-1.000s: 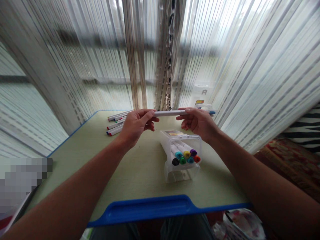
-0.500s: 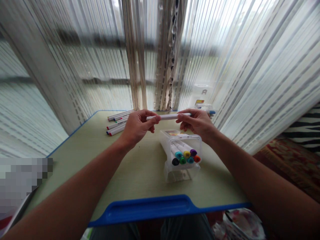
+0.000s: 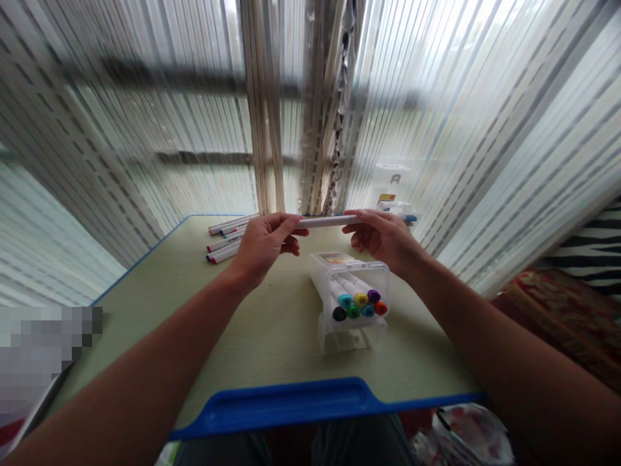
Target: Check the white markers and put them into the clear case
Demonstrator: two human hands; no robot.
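A white marker [image 3: 324, 222] is held level above the table between my two hands. My left hand [image 3: 272, 239] pinches its left end with thumb and fingers. The fingers of my right hand [image 3: 381, 233] close on its other end, hiding that tip. Below the marker stands a clear plastic marker case [image 3: 350, 265], its near end open. Several white markers with coloured ends [image 3: 359, 303] lie stacked inside it: black, green, blue, orange, turquoise, yellow and purple. To the left of my left hand, several loose markers [image 3: 226, 251] rest on the table, partly hidden behind that hand.
The pale green table [image 3: 272, 336] has a blue rim with a moulded blue pen groove [image 3: 291, 398] at its near edge. A second clear case [image 3: 395, 194] stands at the far right, by the curtains [image 3: 204, 116]. On the floor at lower right is a plastic bag-lined bin [image 3: 470, 433].
The marker has shifted slightly within my fingers, and my left hand's fingers now lie under it. The cases and loose markers stay in place.
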